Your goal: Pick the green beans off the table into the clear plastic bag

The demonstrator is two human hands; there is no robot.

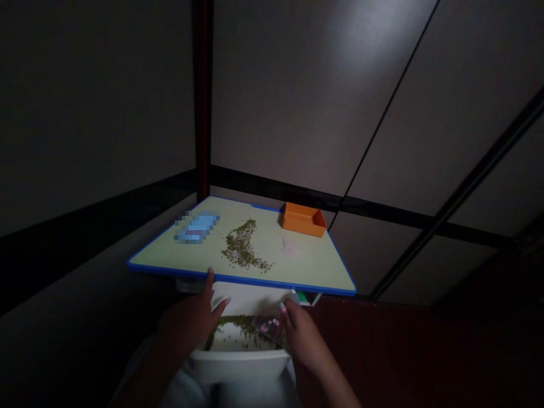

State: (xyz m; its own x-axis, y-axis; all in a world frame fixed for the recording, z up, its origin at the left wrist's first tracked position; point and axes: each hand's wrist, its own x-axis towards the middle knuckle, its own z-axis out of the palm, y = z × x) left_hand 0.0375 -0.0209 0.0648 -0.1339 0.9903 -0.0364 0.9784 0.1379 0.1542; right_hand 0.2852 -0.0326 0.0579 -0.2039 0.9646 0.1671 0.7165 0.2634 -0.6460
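A pale green board with a blue rim (297, 272) lies tilted ahead of me, holding a long scatter of small green seeds (242, 246). An orange rectangular box (304, 220) sits at its far edge, and a pixelated blue packet (198, 228) lies at its left. My left hand (191, 320) has its fingers apart, with one fingertip at the board's near rim. My right hand (304, 340) pinches a clear plastic packet with pink marks (267, 328). Below both hands, more green seeds (233, 334) lie in a white container (240, 365).
A white sheet (250, 297) lies between the board and the container. A small green-and-white item (306, 297) pokes out under the board's near edge. A dark red surface (382, 351) spreads to the right, and dim walls surround the board.
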